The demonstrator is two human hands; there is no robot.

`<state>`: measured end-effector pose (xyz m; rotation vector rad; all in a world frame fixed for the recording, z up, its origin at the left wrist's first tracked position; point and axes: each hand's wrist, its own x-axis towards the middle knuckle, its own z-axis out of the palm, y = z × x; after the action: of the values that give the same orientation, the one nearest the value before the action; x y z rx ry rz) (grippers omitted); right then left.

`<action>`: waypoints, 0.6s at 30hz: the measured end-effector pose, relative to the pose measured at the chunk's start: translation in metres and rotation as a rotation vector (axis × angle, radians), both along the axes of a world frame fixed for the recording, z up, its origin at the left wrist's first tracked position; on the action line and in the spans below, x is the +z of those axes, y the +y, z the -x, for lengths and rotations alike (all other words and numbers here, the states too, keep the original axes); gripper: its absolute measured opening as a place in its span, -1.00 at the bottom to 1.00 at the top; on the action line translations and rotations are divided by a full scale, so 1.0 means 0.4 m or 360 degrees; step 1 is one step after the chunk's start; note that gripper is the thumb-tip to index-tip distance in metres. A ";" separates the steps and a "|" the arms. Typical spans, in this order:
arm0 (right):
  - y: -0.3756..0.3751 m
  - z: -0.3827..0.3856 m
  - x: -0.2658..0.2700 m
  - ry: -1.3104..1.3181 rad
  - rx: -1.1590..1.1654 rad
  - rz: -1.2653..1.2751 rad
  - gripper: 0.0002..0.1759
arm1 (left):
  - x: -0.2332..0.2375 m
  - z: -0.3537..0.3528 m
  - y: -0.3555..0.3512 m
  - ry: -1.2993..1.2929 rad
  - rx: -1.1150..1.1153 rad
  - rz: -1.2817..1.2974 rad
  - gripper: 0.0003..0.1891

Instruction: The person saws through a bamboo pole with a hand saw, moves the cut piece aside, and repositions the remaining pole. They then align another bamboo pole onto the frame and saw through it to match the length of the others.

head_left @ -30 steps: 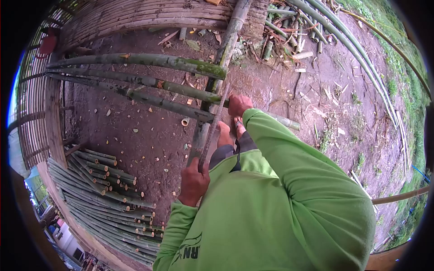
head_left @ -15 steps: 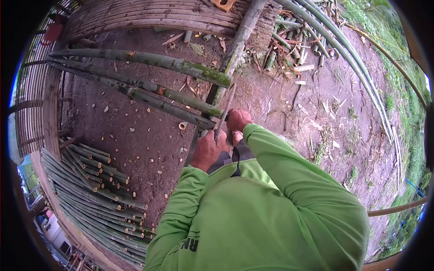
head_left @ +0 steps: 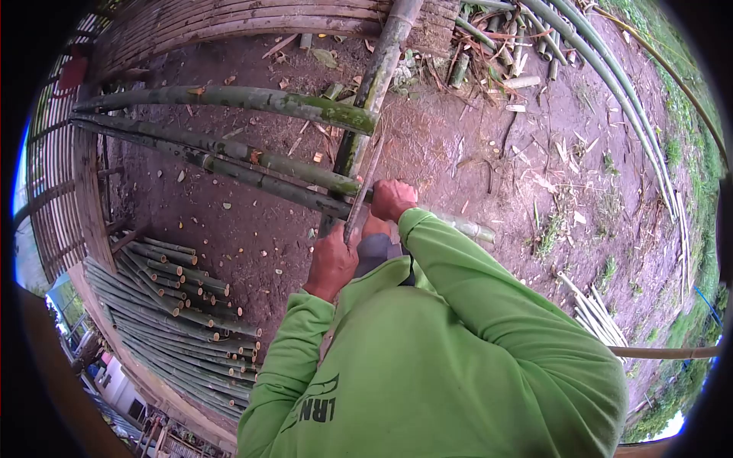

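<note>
My left hand is closed around the lower end of a long, thin brown strip that slants up and away. My right hand is a closed fist just right of the strip; a dark bit shows beside its knuckles, but what it grips is hidden. Close to the left of the strip are the cut ends of three green bamboo poles, an upper pole, a middle pole and a lower pole. They lie across a mossy bamboo beam.
A stack of cut bamboo poles lies at lower left. Offcuts are heaped at the upper right. A bamboo length lies beyond my right wrist, with long bent poles further right. A slatted bamboo platform stands ahead.
The view has shifted, so most of the scene sits a little further left and up. Both hands stay closed near the pole ends, with the strip still between them.
</note>
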<state>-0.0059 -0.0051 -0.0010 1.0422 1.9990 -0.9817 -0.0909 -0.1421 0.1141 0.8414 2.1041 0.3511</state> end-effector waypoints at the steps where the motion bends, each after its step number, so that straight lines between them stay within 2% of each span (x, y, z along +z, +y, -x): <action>1: -0.008 -0.005 -0.012 -0.0009 -0.0012 0.0003 -0.65 | 0.004 0.003 0.004 0.0015 0.0012 0.0002 -0.67; 5: 0.083 -0.024 -0.051 0.0070 -0.0036 -0.0164 -0.73 | -0.018 -0.026 0.066 0.0014 0.0069 -0.0244 -0.70; 8: 0.155 -0.026 -0.050 0.0017 0.0047 -0.0238 -0.71 | -0.031 -0.051 0.120 -0.0012 0.0156 -0.0393 -0.73; 11: 0.168 -0.019 -0.032 0.0002 0.0084 -0.0193 -0.68 | 0.055 -0.032 0.098 -0.0036 0.0113 -0.0349 -0.75; 14: 0.157 -0.023 -0.045 -0.0016 0.0051 -0.0158 -0.67 | 0.169 -0.049 0.002 -0.0016 0.0079 -0.0121 -0.75; 16: 0.163 -0.023 -0.047 0.0019 0.0034 -0.0170 -0.67 | 0.213 -0.062 -0.009 -0.0027 0.0126 -0.0080 -0.76; 18: 0.166 -0.023 -0.042 0.0020 0.0051 -0.0171 -0.68 | 0.203 -0.064 -0.009 0.0008 0.0153 -0.0116 -0.77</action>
<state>0.0033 0.0613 -0.0179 1.0602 2.0919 -0.8743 -0.0654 -0.1458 0.1952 0.7854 2.1517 0.4793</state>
